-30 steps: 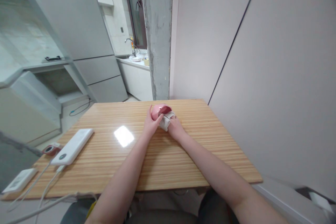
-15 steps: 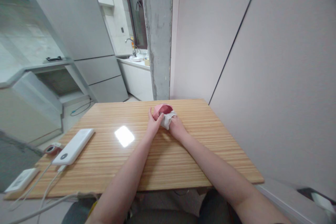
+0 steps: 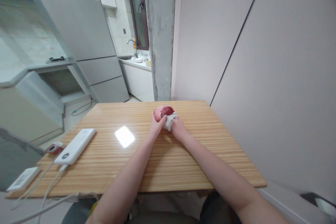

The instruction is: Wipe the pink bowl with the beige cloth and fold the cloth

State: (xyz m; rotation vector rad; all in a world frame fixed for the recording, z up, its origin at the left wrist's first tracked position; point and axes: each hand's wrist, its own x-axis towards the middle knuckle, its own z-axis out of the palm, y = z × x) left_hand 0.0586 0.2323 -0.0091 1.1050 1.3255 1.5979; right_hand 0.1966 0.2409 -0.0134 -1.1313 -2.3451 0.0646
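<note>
A small pink bowl (image 3: 160,112) is held over the far middle of the wooden table (image 3: 199,147), its dark red inside turned toward me. My left hand (image 3: 156,126) grips its left side with fingers on the rim. My right hand (image 3: 177,130) holds a wadded white cloth (image 3: 168,120) pressed against the bowl's lower right edge. Both hands are close together, wrists near the tabletop.
On the table's left end lie a white power bank (image 3: 76,145), a small red round device (image 3: 52,148), a flat white box (image 3: 23,178) and white cables (image 3: 49,185). A grey wall runs along the right. A concrete pillar, fridge and sink counter stand behind.
The bowl has been turned in my left hand, so its dark inside now faces me more. The cloth stays pressed at its rim. The camera shifted slightly.
</note>
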